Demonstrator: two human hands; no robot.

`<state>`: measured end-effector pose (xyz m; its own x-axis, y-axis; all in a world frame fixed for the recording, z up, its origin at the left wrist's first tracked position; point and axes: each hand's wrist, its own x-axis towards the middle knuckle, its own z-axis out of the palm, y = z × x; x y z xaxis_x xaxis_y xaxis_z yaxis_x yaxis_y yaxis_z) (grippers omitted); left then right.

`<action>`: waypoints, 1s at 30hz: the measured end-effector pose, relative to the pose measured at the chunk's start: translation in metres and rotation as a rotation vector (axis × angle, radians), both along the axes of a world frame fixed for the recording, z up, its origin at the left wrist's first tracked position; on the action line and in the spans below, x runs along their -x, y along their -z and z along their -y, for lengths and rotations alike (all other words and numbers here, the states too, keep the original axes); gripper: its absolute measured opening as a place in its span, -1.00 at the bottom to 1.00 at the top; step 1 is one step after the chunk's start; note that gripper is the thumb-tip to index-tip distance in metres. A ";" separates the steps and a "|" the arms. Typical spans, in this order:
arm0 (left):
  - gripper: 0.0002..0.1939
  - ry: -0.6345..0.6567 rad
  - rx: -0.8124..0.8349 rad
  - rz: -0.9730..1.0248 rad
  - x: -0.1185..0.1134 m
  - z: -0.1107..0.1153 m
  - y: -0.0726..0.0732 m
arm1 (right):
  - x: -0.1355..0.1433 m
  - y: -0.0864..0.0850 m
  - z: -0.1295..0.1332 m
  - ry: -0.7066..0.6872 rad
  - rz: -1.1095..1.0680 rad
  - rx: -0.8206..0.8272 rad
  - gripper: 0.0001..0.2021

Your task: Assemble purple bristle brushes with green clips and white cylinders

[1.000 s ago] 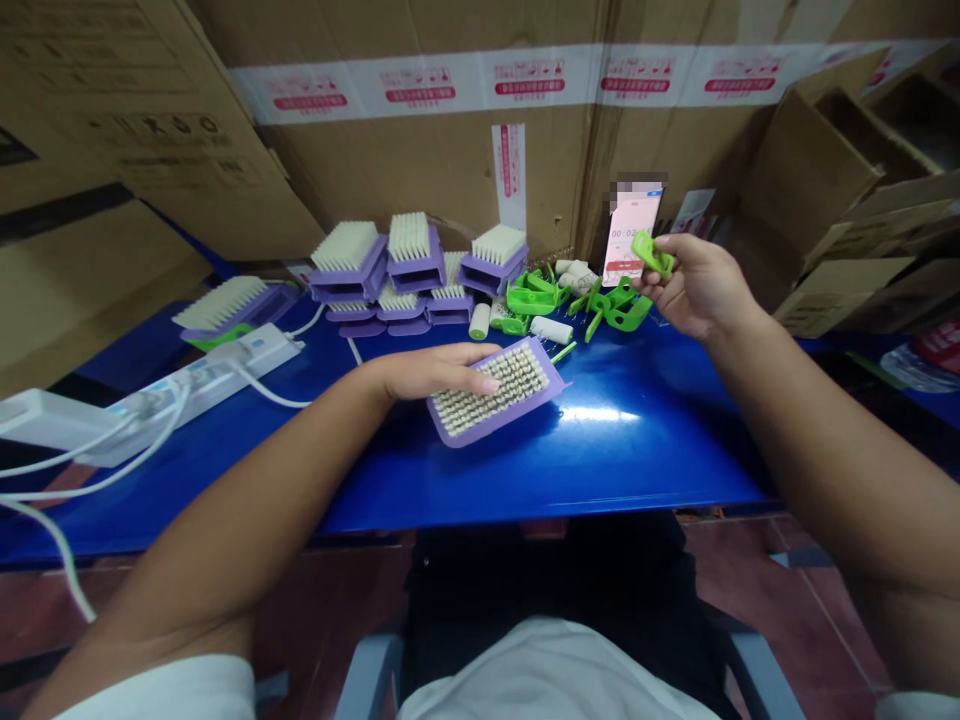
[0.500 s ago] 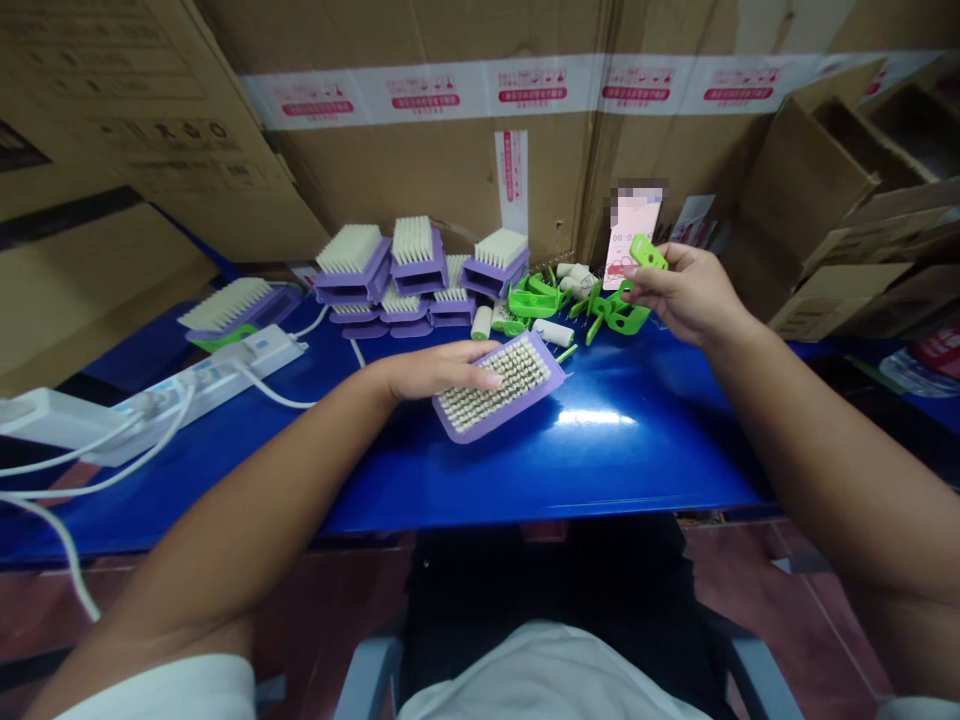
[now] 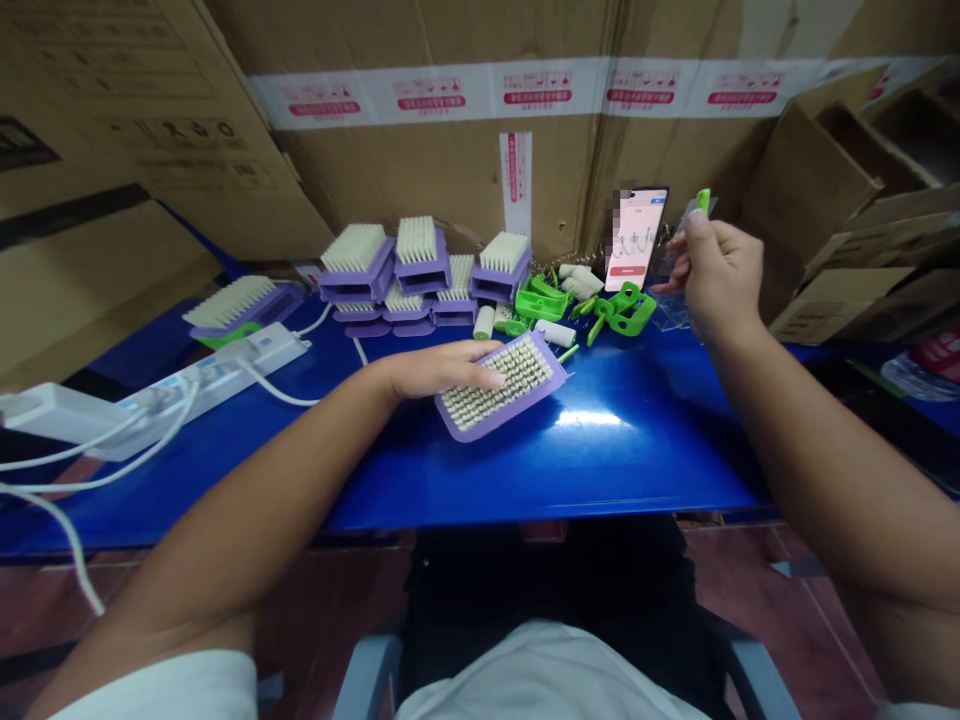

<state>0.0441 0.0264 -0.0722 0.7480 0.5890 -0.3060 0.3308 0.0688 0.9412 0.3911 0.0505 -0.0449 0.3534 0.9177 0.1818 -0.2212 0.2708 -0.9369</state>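
Note:
My left hand (image 3: 457,370) grips a purple brush (image 3: 517,385) by its left side, bristles facing up, just over the blue table. The thumb lies across the pale bristles and the other fingers are hidden beneath. Raised on the right, my right hand (image 3: 720,265) pinches a small green plastic piece (image 3: 703,200) between thumb and finger; most of the piece is hidden by the hand. Green plastic parts (image 3: 630,310) and white rollers (image 3: 555,333) lie in a loose pile beyond the brush. Several more purple brushes (image 3: 424,255) are stacked behind my left hand.
A phone (image 3: 637,240) stands upright behind the pile, near the cardboard wall (image 3: 420,160). On the left lies a white power strip (image 3: 210,385) with cables, beside another brush (image 3: 232,305). Folded cardboard boxes (image 3: 817,200) and a bottle (image 3: 926,365) are at the right.
My right hand has moved right and slightly up with the green piece, turning so that less of it shows. More of the phone is now visible. My left hand holds the brush nearly still.

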 end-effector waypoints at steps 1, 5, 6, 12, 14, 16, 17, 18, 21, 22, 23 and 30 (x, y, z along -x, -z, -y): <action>-0.23 0.004 0.011 0.004 0.000 0.000 -0.001 | 0.002 -0.001 0.001 0.051 0.068 -0.040 -0.70; -0.26 0.000 0.009 0.015 -0.002 0.002 -0.003 | 0.009 -0.003 0.000 0.052 0.138 0.022 -0.66; -0.27 -0.004 0.001 0.017 -0.002 0.002 -0.003 | 0.010 -0.003 0.000 0.031 0.122 0.062 -0.67; -0.26 -0.010 0.011 0.026 -0.003 0.004 -0.005 | 0.011 -0.006 0.001 -0.030 0.030 0.204 -0.59; -0.25 -0.009 0.012 0.023 -0.003 0.004 -0.005 | 0.010 -0.006 0.002 -0.064 -0.018 0.210 -0.56; -0.24 -0.006 0.009 0.019 -0.002 0.004 -0.005 | 0.008 -0.005 0.000 -0.125 -0.053 0.217 -0.56; -0.23 -0.002 0.006 0.019 -0.002 0.004 -0.004 | 0.006 -0.003 -0.001 -0.163 -0.059 0.219 -0.56; -0.23 0.002 0.002 0.021 -0.002 0.003 -0.004 | 0.004 -0.001 -0.002 -0.210 -0.054 0.219 -0.57; -0.22 0.017 0.003 0.032 -0.001 0.002 -0.002 | -0.001 0.006 -0.007 -0.302 -0.033 0.200 -0.57; -0.22 0.020 0.006 0.035 -0.001 0.001 -0.001 | -0.002 0.008 -0.008 -0.314 -0.030 0.193 -0.56; -0.22 0.021 0.009 0.040 -0.001 0.001 -0.001 | -0.003 0.009 -0.009 -0.323 -0.028 0.189 -0.55; -0.23 0.033 0.011 0.050 0.001 0.000 0.000 | -0.003 0.011 -0.009 -0.390 0.026 0.203 -0.53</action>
